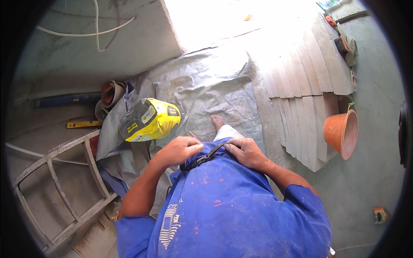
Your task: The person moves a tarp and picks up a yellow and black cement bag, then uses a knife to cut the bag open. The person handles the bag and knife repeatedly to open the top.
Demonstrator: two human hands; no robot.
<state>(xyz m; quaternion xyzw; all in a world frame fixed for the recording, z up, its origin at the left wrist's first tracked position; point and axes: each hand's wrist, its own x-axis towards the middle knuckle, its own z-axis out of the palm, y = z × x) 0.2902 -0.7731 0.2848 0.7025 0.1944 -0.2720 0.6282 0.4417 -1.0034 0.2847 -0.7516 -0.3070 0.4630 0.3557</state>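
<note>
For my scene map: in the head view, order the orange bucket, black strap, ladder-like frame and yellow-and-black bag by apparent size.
Largest to smallest:
1. ladder-like frame
2. yellow-and-black bag
3. orange bucket
4. black strap, thin

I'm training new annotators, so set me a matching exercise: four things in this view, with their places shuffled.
1. orange tapered plastic bucket
2. narrow black strap
3. yellow-and-dark-grey printed bag
4. pale ladder-like frame

A. between the left hand and right hand
B. at the lower left
C. beside the stacked pale slabs
D. on the crumpled silvery sheeting

Pairs: 1-C; 2-A; 3-D; 4-B
</note>
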